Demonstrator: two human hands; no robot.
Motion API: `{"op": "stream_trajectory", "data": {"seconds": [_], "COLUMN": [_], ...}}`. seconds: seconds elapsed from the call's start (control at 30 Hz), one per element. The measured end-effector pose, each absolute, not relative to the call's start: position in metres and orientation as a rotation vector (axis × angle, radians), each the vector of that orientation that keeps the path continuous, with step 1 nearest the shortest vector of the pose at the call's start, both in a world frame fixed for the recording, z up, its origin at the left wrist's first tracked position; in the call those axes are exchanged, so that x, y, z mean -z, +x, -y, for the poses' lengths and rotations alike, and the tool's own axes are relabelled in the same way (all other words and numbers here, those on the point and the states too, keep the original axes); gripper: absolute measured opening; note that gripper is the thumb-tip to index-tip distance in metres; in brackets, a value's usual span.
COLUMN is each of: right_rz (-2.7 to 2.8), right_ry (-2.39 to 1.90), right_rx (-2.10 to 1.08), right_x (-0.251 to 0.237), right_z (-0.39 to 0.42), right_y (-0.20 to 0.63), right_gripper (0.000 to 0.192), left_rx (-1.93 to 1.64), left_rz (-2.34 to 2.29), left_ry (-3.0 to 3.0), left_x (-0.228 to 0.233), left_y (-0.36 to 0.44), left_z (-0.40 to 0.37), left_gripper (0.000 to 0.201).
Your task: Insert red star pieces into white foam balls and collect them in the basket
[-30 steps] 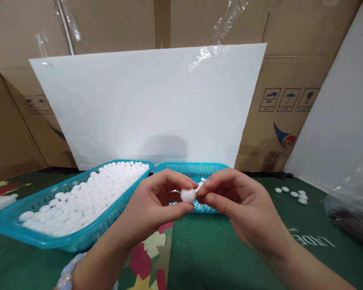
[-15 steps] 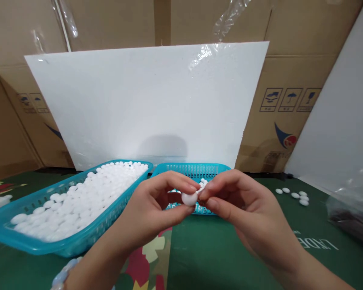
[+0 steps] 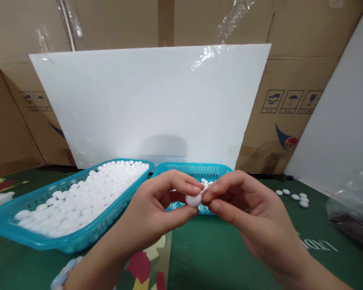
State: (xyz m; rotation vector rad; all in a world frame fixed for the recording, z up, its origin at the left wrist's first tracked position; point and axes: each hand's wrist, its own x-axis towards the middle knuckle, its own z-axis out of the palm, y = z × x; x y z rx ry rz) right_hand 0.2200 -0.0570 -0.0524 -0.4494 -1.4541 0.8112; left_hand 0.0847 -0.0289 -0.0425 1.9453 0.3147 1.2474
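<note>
A small white round piece (image 3: 193,199) is pinched between the thumbs and forefingers of both hands, just above the green table. My left hand (image 3: 157,209) grips it from the left, my right hand (image 3: 245,209) from the right, fingertips touching it. Behind the hands sits a small turquoise basket (image 3: 196,169) with a few white pieces in it, mostly hidden by my fingers. To the left a larger turquoise basket (image 3: 87,237) is heaped with several white pieces (image 3: 84,193).
Several loose white pieces (image 3: 293,196) lie on the green mat (image 3: 211,257) at the right. A white foam board (image 3: 151,104) leans on cardboard boxes (image 3: 293,80) behind. A clear plastic bag (image 3: 351,209) sits at far right.
Both hands with the white piece have shifted slightly right and down; the view tilted a little. The grip looks unchanged.
</note>
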Motion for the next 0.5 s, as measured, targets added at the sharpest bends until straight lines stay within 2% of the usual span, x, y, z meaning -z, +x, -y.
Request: {"op": "stream_trajectory", "data": {"seconds": [0.5], "right_rz": [1.508], "right_ry": [-0.363], "right_rx": [-0.814], "right_x": [0.0551], "right_z": [0.0629], "right_y": [0.2212], "right_gripper": [0.029], "left_rx": [-1.221], "left_rz": [-0.361], "left_ry": [2.024], "left_x": [0.0383], "left_y": [0.0862], "left_z": [0.0348], "left_gripper": [0.030]}}
